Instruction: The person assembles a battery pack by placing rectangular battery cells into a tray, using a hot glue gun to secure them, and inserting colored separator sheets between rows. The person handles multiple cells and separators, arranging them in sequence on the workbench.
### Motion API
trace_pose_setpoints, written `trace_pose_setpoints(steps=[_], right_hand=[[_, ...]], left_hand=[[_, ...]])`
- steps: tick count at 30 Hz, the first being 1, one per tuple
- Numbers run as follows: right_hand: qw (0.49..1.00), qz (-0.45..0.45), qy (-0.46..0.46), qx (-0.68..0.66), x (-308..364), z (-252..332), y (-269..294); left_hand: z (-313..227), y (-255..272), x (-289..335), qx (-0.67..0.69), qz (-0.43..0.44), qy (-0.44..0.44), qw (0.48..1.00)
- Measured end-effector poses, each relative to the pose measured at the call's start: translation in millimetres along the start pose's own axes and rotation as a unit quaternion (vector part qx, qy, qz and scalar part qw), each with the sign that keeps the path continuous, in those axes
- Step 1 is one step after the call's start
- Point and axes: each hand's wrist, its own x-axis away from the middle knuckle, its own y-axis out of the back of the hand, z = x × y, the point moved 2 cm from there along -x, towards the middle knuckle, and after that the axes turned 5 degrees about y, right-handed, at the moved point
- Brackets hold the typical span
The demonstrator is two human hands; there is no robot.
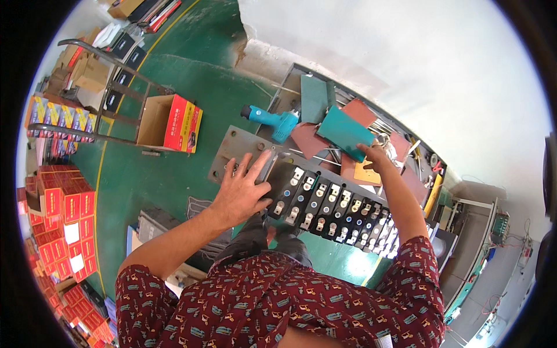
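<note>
The row of black terminal blocks [316, 203] begins just right of the left hand [241, 191], whose fingers are spread apart over the grey metal plate [228, 145]. The teal sheet [342, 129] is at the right hand's [380, 161] fingertips; I cannot tell whether they grip it. Left of the left hand the plate ends, leaving open green floor [159, 182]. Beyond the right hand, the grey tray [284, 101] runs along a white wall [418, 52]. A blue cordless drill [281, 123] lies ahead of the left hand; an open carton [181, 124] stands farther left.

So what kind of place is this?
Probably a workshop or small factory: there's a row of black blocks with metal contacts, a blue-green power tool and lots of stacked red boxes.
</note>
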Motion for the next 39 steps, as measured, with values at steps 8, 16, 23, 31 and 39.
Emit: trace_pose_setpoints(steps=[8,16,23,31,39], right_hand=[[0.992,-0.051,-0.04,-0.108,-40.7,-10.8,-15.5],[0.984,-0.077,0.111,-0.113,-98.1,-61.2,-12.2],[0.955,-0.003,-0.038,-0.294,-53.6,-30.8,-8.7],[0.957,0.041,0.07,-0.278,-19.9,15.2,-25.1],[0.889,0.107,0.226,-0.383,114.7,86.7,10.7]], left_hand=[[-1.5,-1.7,1.0,0.005,-0.014,0.007,1.0],[-2.8,1.2,-5.2,0.007,-0.001,0.001,1.0],[-3.3,0.5,-1.8,0.006,0.0,0.008,1.0],[-6.3,1.0,-0.2,0.003,-0.007,0.003,1.0],[-2.6,-5.2,2.3,0.014,-0.027,0.003,1.0]])
